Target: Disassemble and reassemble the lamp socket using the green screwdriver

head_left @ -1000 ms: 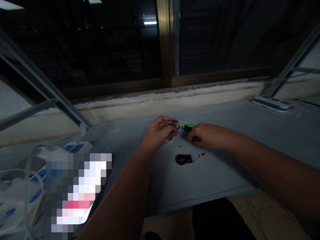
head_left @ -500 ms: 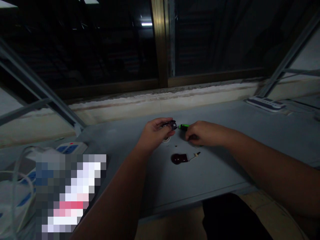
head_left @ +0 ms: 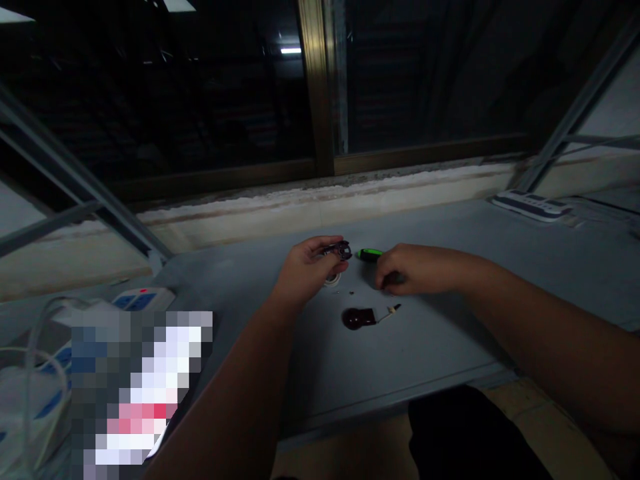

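In the head view, the left hand pinches a small dark purple, round, openwork piece between thumb and fingers, with its open face turned roughly towards the right. A whitish ring-shaped object shows just below those fingers, partly covered by them. The right hand is curled with its fingertips bent down near the bench; whether anything is inside the curl cannot be told.

Between the two hands lies a bright green and black rod-like handle. Its long axis runs roughly left to right, green tip towards the purple piece and a gap apart from it; its other end meets the outline of the right hand, which is clearly the nearer one, though contact cannot be judged. The purple piece is thus to the left of the right hand, across the handle.

Nearer the person's body, a glossy dark red bulb-shaped piece lies on the bench, its thin pale stem pointing right and slightly away, its tip just below the right hand. Two tiny specks sit between that piece and the left hand; what they are is too small to tell.
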A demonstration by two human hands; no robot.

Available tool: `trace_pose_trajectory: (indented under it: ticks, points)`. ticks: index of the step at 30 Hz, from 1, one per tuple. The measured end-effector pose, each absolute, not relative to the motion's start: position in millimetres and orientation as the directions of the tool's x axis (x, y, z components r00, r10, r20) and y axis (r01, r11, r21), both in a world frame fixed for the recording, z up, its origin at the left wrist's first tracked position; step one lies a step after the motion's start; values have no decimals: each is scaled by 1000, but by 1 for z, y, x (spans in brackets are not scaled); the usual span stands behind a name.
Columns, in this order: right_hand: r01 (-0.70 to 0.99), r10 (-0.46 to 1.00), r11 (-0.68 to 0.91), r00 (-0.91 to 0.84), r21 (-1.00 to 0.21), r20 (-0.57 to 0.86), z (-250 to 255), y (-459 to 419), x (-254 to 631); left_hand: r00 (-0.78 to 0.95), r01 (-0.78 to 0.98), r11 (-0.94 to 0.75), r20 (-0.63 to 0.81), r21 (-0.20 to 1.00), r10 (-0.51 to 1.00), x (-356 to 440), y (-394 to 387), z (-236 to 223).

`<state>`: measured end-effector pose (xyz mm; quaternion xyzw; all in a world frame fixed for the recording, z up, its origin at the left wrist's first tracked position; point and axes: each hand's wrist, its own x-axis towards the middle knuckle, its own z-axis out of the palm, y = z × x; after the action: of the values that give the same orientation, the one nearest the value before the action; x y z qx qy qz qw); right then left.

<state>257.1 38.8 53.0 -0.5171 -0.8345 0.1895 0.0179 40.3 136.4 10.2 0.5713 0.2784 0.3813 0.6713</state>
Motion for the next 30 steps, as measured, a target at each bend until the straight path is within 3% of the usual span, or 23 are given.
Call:
trace_pose_trajectory:
  ticks: [13, 18, 23, 30]
  points:
    - [910, 900, 342, -389, -236, -195, 49, 40, 248, 611, -142, 1, 87, 990, 787, 38, 137, 7]
    - [825, 894, 439, -442, -357, 77, 63, 34, 255, 651, -113, 19, 59, 993, 757, 34, 132, 14]
    - [752, 841, 509, -332, -419, 427, 67, 29, 258, 724, -87, 40, 36, 995, 689, 34, 127, 14]
    - [781, 850, 499, -356, -377, 388, 59, 34, 249, 777, -128, 20, 87, 992, 624, 35, 125, 11]
